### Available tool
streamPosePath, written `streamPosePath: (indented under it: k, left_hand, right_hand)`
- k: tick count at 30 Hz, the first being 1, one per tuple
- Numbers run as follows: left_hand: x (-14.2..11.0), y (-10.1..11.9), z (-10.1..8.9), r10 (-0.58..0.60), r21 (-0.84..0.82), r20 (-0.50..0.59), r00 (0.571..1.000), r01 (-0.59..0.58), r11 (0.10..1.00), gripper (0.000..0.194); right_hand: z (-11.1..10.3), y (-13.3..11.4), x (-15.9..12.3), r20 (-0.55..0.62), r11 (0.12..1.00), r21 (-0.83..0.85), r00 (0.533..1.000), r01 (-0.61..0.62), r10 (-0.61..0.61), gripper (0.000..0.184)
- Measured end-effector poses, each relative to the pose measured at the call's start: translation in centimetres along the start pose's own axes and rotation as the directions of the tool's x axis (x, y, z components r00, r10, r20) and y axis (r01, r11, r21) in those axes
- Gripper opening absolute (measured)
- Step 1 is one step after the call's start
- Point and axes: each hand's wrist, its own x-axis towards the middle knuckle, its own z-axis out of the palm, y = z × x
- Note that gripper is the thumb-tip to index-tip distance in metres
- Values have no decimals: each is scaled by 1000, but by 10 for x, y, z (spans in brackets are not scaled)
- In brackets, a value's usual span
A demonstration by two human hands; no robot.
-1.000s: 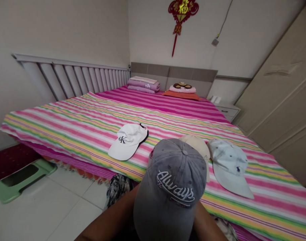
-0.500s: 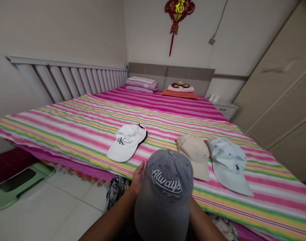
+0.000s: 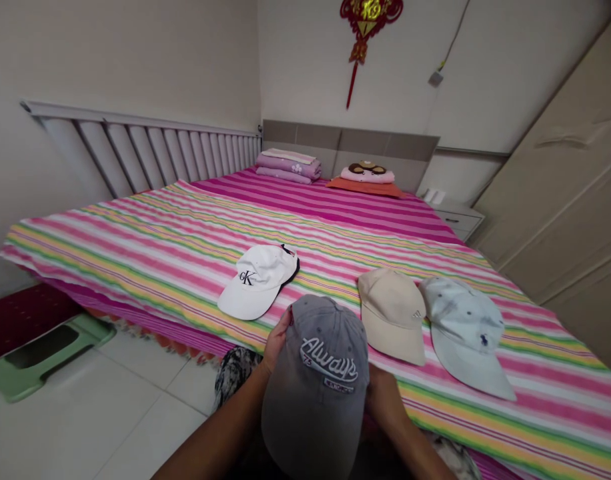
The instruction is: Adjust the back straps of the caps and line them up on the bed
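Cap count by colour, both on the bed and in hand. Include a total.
White cap: 1
Gray cap: 1
Beige cap: 1
Pale blue cap: 1
Total: 4

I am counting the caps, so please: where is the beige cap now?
In the head view, the beige cap lies right of centre on the striped cloth, between the held gray cap and the pale blue cap.
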Motion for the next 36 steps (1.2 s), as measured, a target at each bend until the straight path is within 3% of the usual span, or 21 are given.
streamPosePath:
  k: [2, 5, 8, 10, 14, 19, 24, 30, 33, 36]
  left_hand:
    - [1, 0, 3, 1, 12, -1, 1000, -1, 1000, 43]
    - [5, -4, 6, 15, 56, -16, 1000, -14, 998, 42]
    - [8, -6, 7, 113, 145, -76, 991, -101, 984, 37]
    - [8, -6, 5, 219, 245, -129, 967, -183, 952, 32]
    - [10, 0, -3, 346, 403, -188, 919, -249, 881, 33]
    - [27, 7, -7, 281, 357, -193, 940, -200, 912, 26]
    - [59, 12, 1, 60, 184, -82, 995, -44, 982, 36]
    - [109, 22, -2, 20, 116, 39, 999, -25, 993, 44]
    - [132, 22, -10, 38, 154, 9, 999, -39, 987, 46]
    - [146, 21, -19, 11, 276, -92, 996, 15, 961, 48]
  right_hand:
    - [-19, 0, 14, -50, 1000, 21, 999, -6, 7, 33]
    - [-50, -21, 41, -183, 994, 105, 983, -4, 23, 32]
    - [-66, -55, 62, 29, 987, 25, 987, 160, -161, 26]
    - [-65, -70, 71, 133, 971, -97, 970, 217, -203, 23]
    - [-48, -73, 80, 190, 941, -216, 956, 261, -222, 23]
    - [-40, -63, 97, 192, 937, -252, 961, 243, -198, 20]
    - [-49, -67, 128, 171, 893, -376, 966, 247, -195, 20]
    - [-57, -76, 172, 175, 801, -540, 966, 258, -193, 21]
    - [-55, -75, 192, 188, 758, -598, 965, 259, -182, 23]
    - [-47, -68, 209, 210, 721, -644, 965, 256, -155, 25]
